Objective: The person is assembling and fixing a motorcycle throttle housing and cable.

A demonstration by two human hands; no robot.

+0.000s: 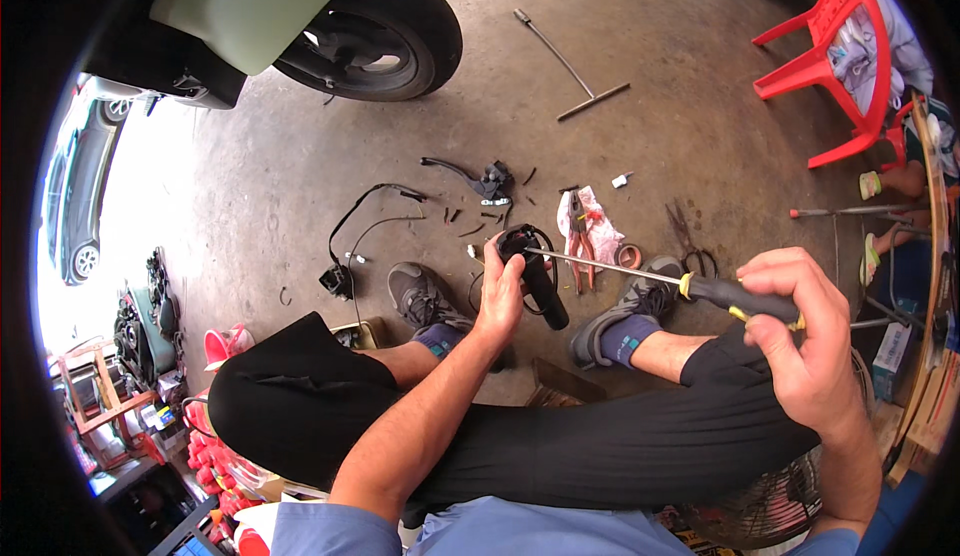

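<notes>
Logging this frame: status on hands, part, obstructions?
Left hand holding black cylindrical part. Right hand on screwdriver, tip at part's end. Pliers lie below, seemingly out of the way.

Brown floor (690, 141), loosely strewn
A T-handled wrench (557, 56), scissors (687, 238), a tape roll (620, 259) and a black lever assembly (493, 182) are scattered across it

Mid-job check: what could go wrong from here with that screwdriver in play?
The screwdriver could slip off the black handle grip and jab the left hand, whose fingers are close to its tip. The grip seems steadied only by that hand above the floor, so it might twist if the right hand pushes hard. Any small piece that drops could be hard to spot among the dark scraps lying there.
</notes>
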